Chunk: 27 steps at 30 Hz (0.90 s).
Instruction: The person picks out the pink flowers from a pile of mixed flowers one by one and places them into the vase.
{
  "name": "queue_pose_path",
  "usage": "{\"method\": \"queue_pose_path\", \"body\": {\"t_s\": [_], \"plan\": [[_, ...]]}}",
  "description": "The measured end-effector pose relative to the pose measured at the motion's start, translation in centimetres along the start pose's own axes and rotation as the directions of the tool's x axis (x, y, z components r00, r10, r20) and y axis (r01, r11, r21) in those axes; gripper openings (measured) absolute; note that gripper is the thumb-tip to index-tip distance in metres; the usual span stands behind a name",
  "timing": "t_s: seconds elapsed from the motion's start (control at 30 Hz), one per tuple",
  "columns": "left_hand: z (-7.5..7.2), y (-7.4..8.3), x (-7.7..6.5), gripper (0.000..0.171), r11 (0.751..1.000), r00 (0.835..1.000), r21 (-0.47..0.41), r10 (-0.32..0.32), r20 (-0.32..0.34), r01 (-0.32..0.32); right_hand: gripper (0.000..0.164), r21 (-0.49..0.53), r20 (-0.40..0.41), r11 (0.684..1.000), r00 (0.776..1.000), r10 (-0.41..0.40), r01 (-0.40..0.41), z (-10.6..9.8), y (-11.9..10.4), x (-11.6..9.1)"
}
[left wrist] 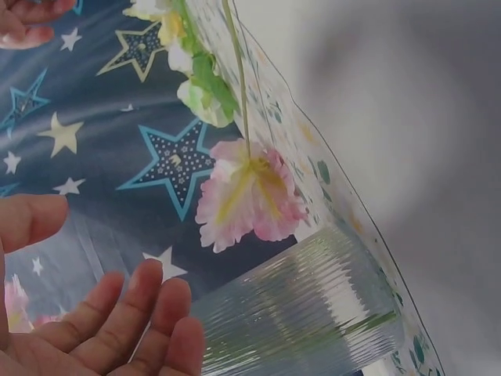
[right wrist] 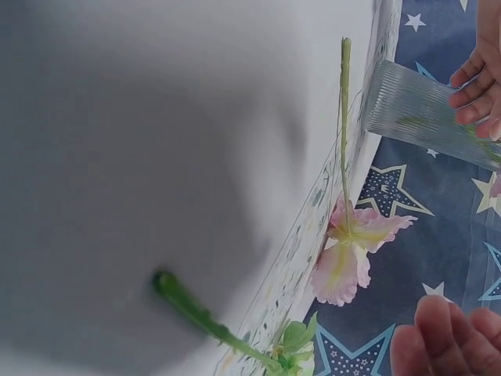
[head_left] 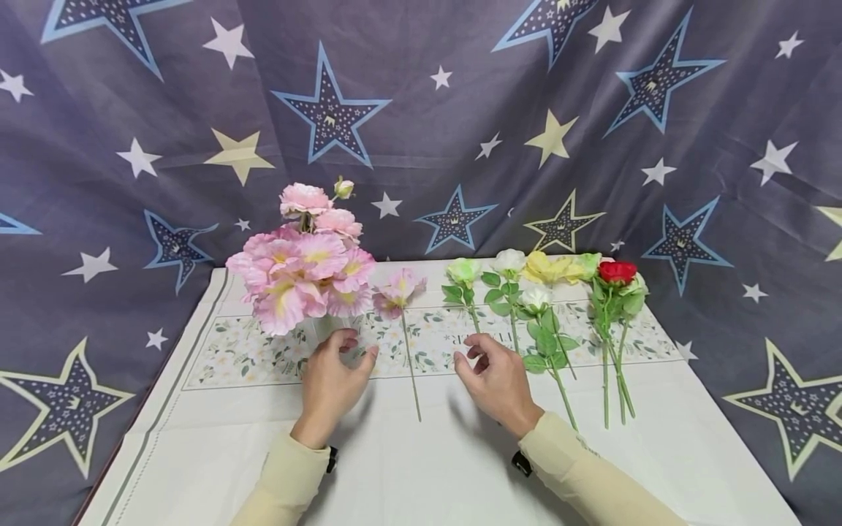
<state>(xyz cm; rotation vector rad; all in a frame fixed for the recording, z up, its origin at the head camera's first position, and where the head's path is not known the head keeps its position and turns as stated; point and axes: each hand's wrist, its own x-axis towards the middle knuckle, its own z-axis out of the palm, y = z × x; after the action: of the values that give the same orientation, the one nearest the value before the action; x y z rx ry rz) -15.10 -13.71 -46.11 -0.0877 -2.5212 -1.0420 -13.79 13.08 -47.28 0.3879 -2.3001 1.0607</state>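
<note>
My left hand (head_left: 334, 376) hovers over the table with fingers loosely bent and nothing in them. Beside it stands a ribbed clear glass vase (left wrist: 313, 305), holding a bunch of pink flowers (head_left: 302, 270); the hand covers much of the vase in the head view. A single pink flower (head_left: 400, 288) with a thin bare stem lies between the two hands. My right hand (head_left: 498, 380), also holding nothing, is relaxed above the table near a green-tinged rose (head_left: 464, 272) and a white rose (head_left: 536, 298) with leaves.
Another white rose (head_left: 509, 261) and a yellow flower (head_left: 551, 269) lie at the back right. A red rose (head_left: 617, 273) lies farther right among several green stems. Under them is a white tablecloth (head_left: 408, 475) with a floral band. A star-patterned curtain (head_left: 408, 88) hangs behind.
</note>
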Motion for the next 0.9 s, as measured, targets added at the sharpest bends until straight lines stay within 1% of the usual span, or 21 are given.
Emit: {"method": "queue_pose_path", "body": {"t_s": [0.1,0.23,0.4,0.53,0.73,0.9], "plan": [[0.0,0.1,-0.3,0.042,1.0,1.0,0.0,-0.011,0.026,0.011,0.017,-0.031,0.014,0.999,1.0,-0.013,0.013,0.1,-0.1,0.3],[0.1,0.1,-0.7,0.044,1.0,0.998,0.012,-0.024,0.052,0.024,0.017,-0.049,0.047,0.998,0.999,-0.024,0.027,0.3,-0.2,0.6],[0.3,-0.1,-1.1,0.046,1.0,0.999,0.008,0.008,0.034,-0.008,0.017,-0.095,0.095,0.995,0.995,-0.004,0.013,0.4,-0.5,1.1],[0.5,-0.3,-1.3,0.046,0.999,0.999,0.003,0.032,0.016,-0.033,0.02,-0.123,0.113,0.992,0.994,0.01,0.004,0.6,-0.7,1.3],[0.5,-0.5,-1.4,0.046,0.999,0.999,0.002,0.036,0.009,-0.036,0.022,-0.134,0.142,0.991,0.99,0.001,0.019,1.2,-1.0,1.7],[0.4,-0.5,-1.5,0.045,1.0,0.999,0.006,0.03,0.021,-0.03,0.024,-0.152,0.162,0.988,0.987,0.021,0.004,1.7,-1.2,2.0]]}}
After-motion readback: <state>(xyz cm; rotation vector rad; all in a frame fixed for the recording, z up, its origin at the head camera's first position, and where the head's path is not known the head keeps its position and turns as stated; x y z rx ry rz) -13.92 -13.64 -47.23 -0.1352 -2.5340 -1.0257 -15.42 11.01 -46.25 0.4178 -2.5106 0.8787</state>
